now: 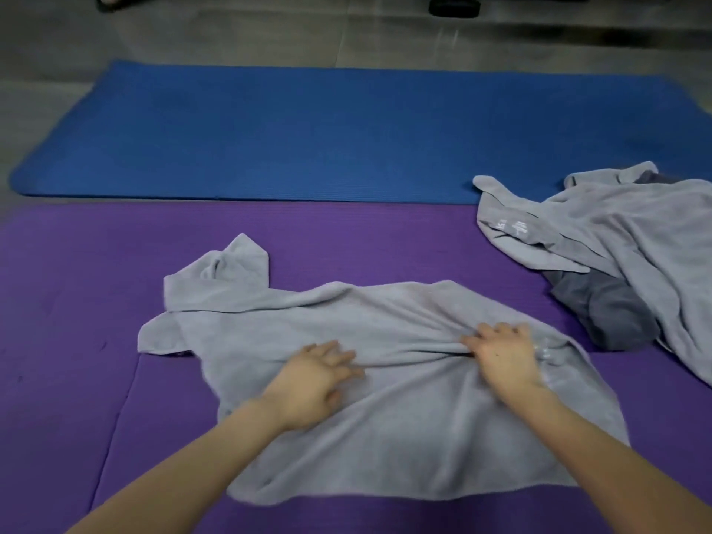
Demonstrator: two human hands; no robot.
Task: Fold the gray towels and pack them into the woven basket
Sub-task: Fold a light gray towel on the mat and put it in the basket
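One gray towel [389, 429], wrinkled, corner flipped

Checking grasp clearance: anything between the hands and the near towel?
Nothing visible: left hand rests on the towel, right hand grips it, on the purple mat. No basket in view.

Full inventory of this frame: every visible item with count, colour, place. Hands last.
light gray towel: 1, light gray, rumpled on the purple mat, centre
towel pile: count unclear, light gray over darker gray, right, overlapping both mats
purple mat: 1, purple, nearest
blue mat: 1, blue, beyond the purple mat
floor: gray, far side
black object: 1, black, top edge, unidentifiable
dark footwear: 1, top left edge, cut off
left hand: 1, fingers flat on the light gray towel
right hand: 1, gripping its bunched cloth
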